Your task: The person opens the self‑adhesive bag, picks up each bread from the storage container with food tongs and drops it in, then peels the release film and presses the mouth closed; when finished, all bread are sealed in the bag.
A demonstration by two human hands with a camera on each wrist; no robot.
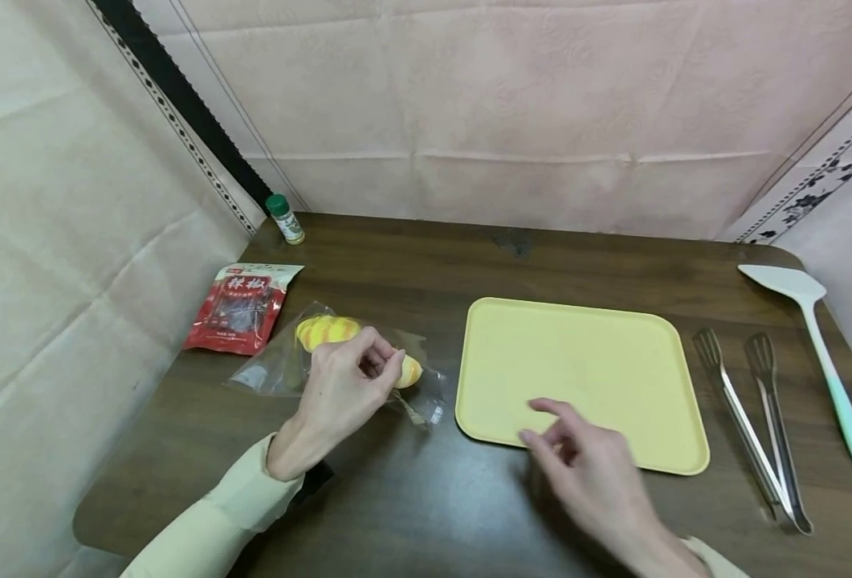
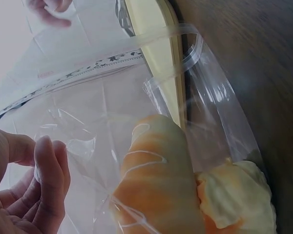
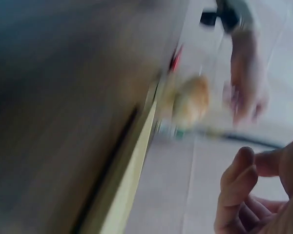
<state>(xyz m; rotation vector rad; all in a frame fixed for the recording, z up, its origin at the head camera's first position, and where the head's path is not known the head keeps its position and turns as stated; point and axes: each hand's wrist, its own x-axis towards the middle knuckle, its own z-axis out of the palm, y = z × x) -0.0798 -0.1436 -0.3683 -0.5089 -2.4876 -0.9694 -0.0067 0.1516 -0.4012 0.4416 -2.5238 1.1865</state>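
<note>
Orange-streaked yellow bread (image 1: 327, 330), pale yellow tray (image 1: 577, 353)

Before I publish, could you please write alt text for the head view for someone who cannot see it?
A person's left hand is over a clear bag holding yellow bread on a table; the right hand hovers by the near edge of a yellow tray. At left sit a red packet and green-capped jar; at right, tongs and a spatula.

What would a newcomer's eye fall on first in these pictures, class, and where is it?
Probably the pale yellow tray, right of centre on the dark table, with the right hand at its near edge. Next come the yellow bread-like pieces in a clear bag, partly hidden by the left hand; farther left lies a vivid red packet.
</note>
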